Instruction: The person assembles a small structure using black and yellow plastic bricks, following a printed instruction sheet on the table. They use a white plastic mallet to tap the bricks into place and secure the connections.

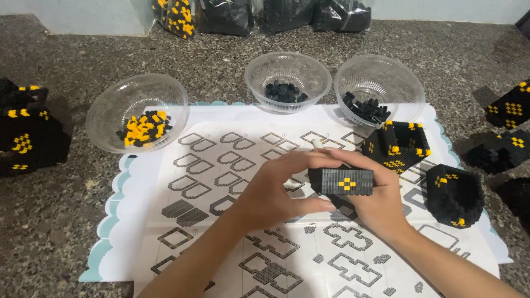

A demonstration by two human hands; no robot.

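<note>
Both hands grip a small black brick-built block (342, 180) with a yellow cross pattern on its front, held just above the printed instruction sheet (221, 165). My left hand (276, 193) wraps it from the left, with the thumb underneath and the fingers over the top. My right hand (381, 201) supports it from the right and below. A white stick-like tip (317, 143) pokes out behind the fingers. Two finished black-and-yellow brick pieces, an open box (398, 144) and a closed block (454, 194), stand on the sheet to the right.
Three clear plastic bowls stand at the sheet's far edge: one with yellow and black bricks (138, 113), two with black bricks (287, 81) (378, 91). More black-and-yellow assemblies sit at far left (27, 135) and far right (510, 132). Bags of bricks (221, 14) lie at the back.
</note>
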